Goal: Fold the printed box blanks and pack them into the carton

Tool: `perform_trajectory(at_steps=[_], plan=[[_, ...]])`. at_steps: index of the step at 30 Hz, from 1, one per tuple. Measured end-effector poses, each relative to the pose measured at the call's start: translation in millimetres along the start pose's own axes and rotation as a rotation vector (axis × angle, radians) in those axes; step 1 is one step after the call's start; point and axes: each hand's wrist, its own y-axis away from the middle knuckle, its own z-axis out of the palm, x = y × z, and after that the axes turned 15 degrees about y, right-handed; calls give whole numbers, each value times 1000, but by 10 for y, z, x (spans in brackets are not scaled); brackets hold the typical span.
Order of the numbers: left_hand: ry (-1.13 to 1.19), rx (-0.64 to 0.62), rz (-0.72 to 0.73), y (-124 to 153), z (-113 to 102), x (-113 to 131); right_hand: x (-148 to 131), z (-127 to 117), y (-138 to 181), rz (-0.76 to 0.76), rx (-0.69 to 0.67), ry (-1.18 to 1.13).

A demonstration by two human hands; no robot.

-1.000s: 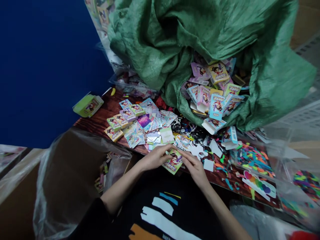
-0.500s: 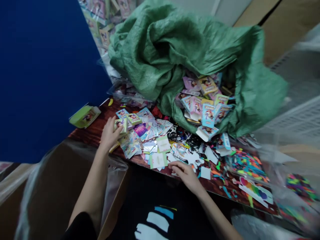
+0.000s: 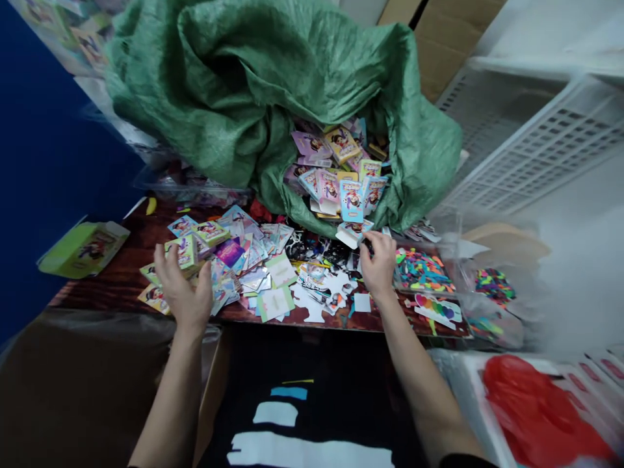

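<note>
My left hand (image 3: pixel 185 296) is spread over several small printed card boxes at the left of the table, its fingers apart. A green box (image 3: pixel 188 252) lies just beyond those fingers, and a yellow box (image 3: pixel 155 298) is beside the hand. Whether the fingertips touch them I cannot tell. Loose printed cards (image 3: pixel 244 244) are heaped to the right of that hand. My right hand (image 3: pixel 379 263) is at the mouth of the green sack (image 3: pixel 336 71), fingers curled on a small box mostly hidden under them. An open light-blue box with a white flap (image 3: pixel 351 233) touches its fingertips.
More printed boxes (image 3: pixel 341 146) fill the sack's mouth. White cut-outs (image 3: pixel 312 302) and colourful small pieces (image 3: pixel 424 270) lie along the table. A larger green carton (image 3: pixel 85 250) stands at the left edge. White baskets (image 3: pixel 536 149) and a red bag (image 3: pixel 541 409) are at the right.
My right hand has gone from the table's front edge by the cards up to the boxes at the sack's mouth. The left hand remains by the green boxes, fingers wider. The view has turned right.
</note>
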Motion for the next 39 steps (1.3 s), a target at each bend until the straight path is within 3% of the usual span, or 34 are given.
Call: perform_trajectory(at_steps=[3,9,13,18,21,24,27,29,31,33,35,39], plan=[[-56,98,44,-2,66,124,318,35,110,66,9,155],[37,-20,24,100,316,289,739,127,25,183,-189,392],[78,-105,39,161,433,382,679,123,1,155,-191,452],[113,-154,63,248,513,424,475,114,180,-34,-249,514],[166,-220,72,329,593,439,442,151,209,-69,-256,482],[198,-304,111,351,617,436,528,124,99,-5,-215,434],[158,-300,140,317,521,439,587,-88,-30,51,-91,357],[116,-319,179,331,440,491,504,-318,-45,80,52,288],[107,-437,258,414,416,601,286,-540,20,67,103,171],[153,-634,337,554,480,736,-30,-677,145,-18,0,-61],[186,-779,365,704,602,838,-361,-686,285,-115,-250,-324],[238,-753,188,853,733,786,-761,-387,430,-59,-668,-693]])
